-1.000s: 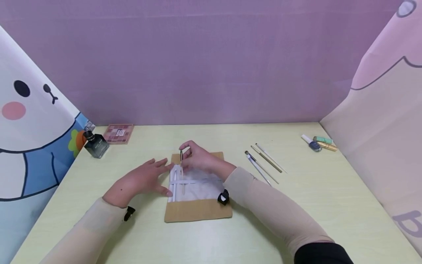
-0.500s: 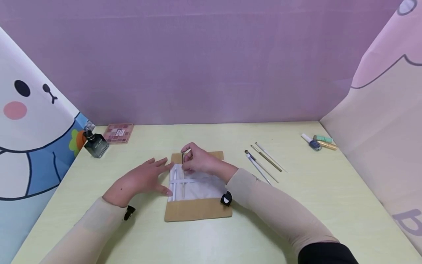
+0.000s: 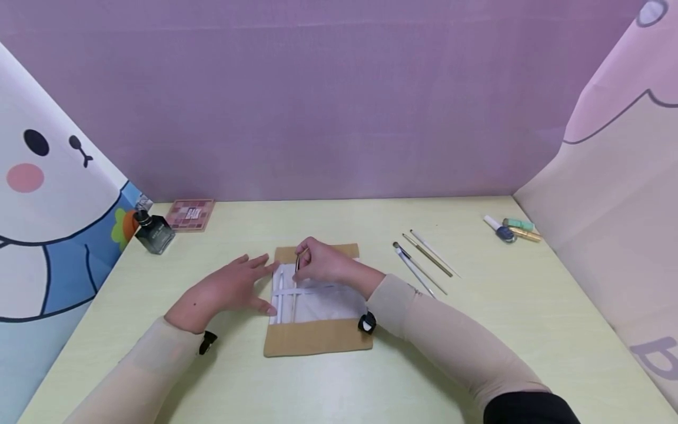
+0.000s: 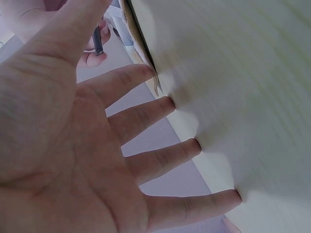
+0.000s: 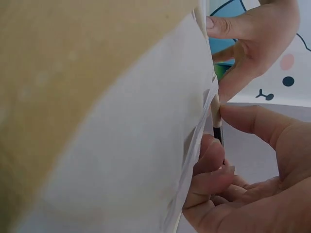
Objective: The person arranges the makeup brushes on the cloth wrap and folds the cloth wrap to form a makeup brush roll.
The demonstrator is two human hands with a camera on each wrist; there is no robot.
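Note:
A brown fabric brush roll [image 3: 318, 339] lies spread on the table, its white lining crossed by a thin white strap [image 3: 312, 290]. My right hand [image 3: 327, 263] pinches a makeup brush [image 5: 217, 116] with a pale handle and a dark upper part. The handle runs down under the strap; my fingers partly hide the brush's top. To its left, a white brush [image 3: 281, 297] lies under the same strap. My left hand [image 3: 233, 290] is spread at the roll's left edge, thumb and index finger touching it. Its other fingertips rest on the table in the left wrist view.
Several loose makeup brushes [image 3: 428, 255] lie right of the roll. A dark perfume bottle [image 3: 156, 235] and a pink checked palette [image 3: 190, 215] stand at the back left. At the far right are a nail polish bottle [image 3: 505, 234], a green tube [image 3: 519, 224] and a gold tube [image 3: 525, 235].
My right hand has moved slightly right and toward me, with the pinched brush shifting a little to the right under the strap. My left hand has stayed in place.

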